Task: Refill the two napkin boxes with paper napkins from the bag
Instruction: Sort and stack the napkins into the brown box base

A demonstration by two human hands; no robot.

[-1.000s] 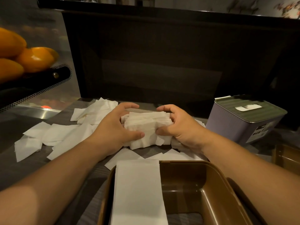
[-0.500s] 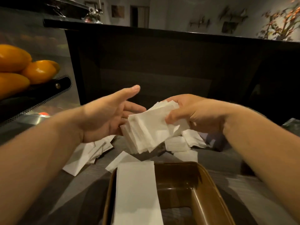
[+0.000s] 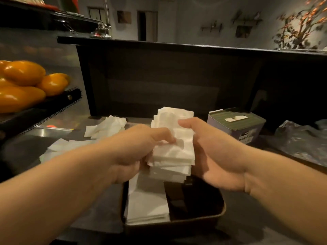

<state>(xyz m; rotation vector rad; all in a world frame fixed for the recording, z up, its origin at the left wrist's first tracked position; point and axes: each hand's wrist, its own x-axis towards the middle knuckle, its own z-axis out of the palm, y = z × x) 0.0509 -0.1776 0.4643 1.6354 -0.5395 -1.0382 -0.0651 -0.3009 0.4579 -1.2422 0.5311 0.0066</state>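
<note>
A thick stack of napkins (image 3: 172,147) is held in the air above the far end of the open brown box (image 3: 203,215), which sits near the viewer at centre. The left hand (image 3: 136,151) grips the stack's left side, fingers curled onto its top face. The right hand (image 3: 212,156) holds the right side, thumb pressed on top and fingers hidden underneath. The stack and both hands block sight of the box's far wall. Inside the box, a flat pile of napkins (image 3: 146,200) fills the left half; the right half shows bare dark floor. Loose napkins (image 3: 104,128) lie scattered on the counter (image 3: 247,209) to the far left. A closed grey box with a green lid (image 3: 235,124) stands far right, with a crumpled clear plastic bag (image 3: 300,138) beyond it. Orange fruit (image 3: 26,85) rests on a black tray (image 3: 44,110) at the left edge.
</note>
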